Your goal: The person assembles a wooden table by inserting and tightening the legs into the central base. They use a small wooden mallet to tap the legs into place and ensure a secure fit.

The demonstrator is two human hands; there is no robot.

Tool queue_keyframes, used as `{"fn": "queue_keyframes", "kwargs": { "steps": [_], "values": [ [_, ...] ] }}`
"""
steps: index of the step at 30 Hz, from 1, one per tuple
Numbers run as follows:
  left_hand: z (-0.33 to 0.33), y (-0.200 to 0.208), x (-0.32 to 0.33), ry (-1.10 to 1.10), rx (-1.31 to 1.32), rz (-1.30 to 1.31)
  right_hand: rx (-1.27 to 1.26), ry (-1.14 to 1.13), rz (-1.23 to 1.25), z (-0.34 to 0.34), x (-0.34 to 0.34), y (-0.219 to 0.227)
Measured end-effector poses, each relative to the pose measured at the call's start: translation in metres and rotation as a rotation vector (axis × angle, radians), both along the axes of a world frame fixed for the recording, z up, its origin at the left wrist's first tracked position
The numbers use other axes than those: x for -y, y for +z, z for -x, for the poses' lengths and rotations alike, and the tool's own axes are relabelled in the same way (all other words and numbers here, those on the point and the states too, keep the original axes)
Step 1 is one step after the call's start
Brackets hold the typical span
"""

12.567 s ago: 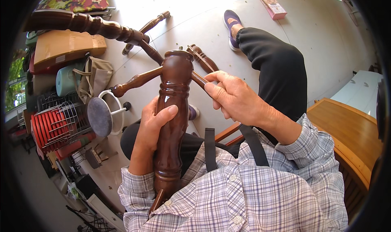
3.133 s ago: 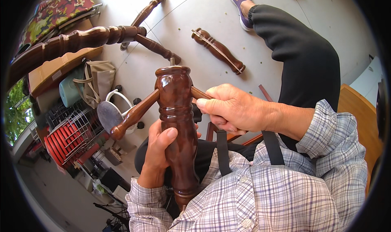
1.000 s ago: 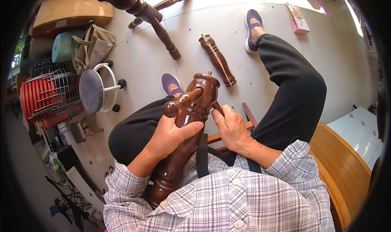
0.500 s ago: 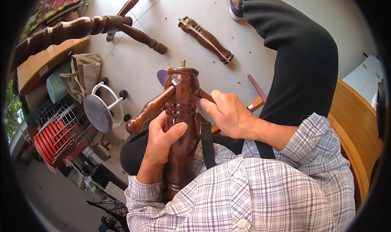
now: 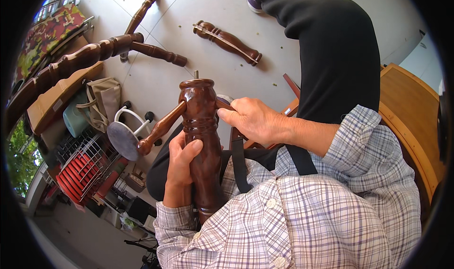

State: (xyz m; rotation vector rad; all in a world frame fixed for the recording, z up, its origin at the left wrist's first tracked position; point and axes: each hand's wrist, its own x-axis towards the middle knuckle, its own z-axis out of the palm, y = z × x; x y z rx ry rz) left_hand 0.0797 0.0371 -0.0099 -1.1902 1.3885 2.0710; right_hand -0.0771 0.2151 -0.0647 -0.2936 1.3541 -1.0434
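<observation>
A glossy dark-brown turned wooden post [image 5: 204, 155] leans against my lap, its upper end pointing away from me. A threaded metal rod [image 5: 196, 73] sticks out of that end. My left hand [image 5: 179, 162] is wrapped around the post below its ringed neck, with the thumb across the front. A turned wooden peg [image 5: 163, 125] juts from the post's left side, ending in a rounded knob. On the other side, my right hand [image 5: 255, 121] closes around a second wooden peg [image 5: 224, 105]; most of that peg is hidden by the fingers.
A loose turned wooden piece [image 5: 229, 44] lies on the tiled floor ahead. Far left stands a larger turned post with legs [image 5: 135, 41]. A round grey-topped stool [image 5: 124, 140], a beige bag [image 5: 105, 101] and a wire rack [image 5: 87, 167] are at left. A wooden chair [image 5: 404, 110] stands right.
The view has shifted, so the post and both hands appear further left. Both hands keep their holds; the left peg looks steeper, its knob lower relative to the post.
</observation>
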Motion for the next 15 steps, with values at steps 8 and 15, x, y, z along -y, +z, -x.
{"fn": "queue_keyframes", "kwargs": {
  "steps": [8, 15],
  "values": [
    [-0.0010, 0.0026, -0.0022, 0.041, -0.015, -0.030, 0.257, -0.065, -0.010, -0.0030, 0.0003, -0.0038],
    [-0.0055, 0.0012, -0.0031, 0.045, -0.022, -0.026, 0.541, -0.096, -0.037, -0.0012, -0.0022, -0.0037]
  ]
}}
